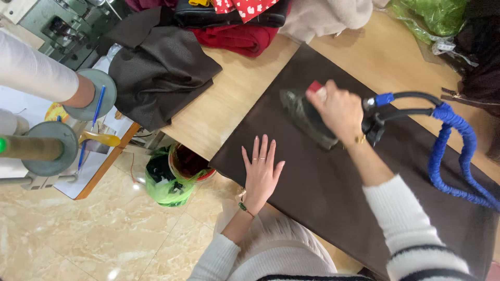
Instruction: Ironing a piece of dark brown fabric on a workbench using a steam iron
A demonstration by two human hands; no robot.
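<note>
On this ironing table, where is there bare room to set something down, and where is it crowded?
Bare wood lies between the folded dark cloth and the brown fabric. Another bare strip runs between that fabric and the green bag. On the fabric, open room sits right of the left hand. The far edge is crowded with piled clothes; the right hand grips the iron.

You are working in bright, even indoor light that seems to come from above. Glare shows as small white spots on the polished floor. Shadows are soft: your left hand throws only a faint one on the brown cloth, which swallows most detail. Your right hand and the iron look slightly smeared by motion. The near sleeves blur, and straight edges bend a little toward the frame's corners.
</note>
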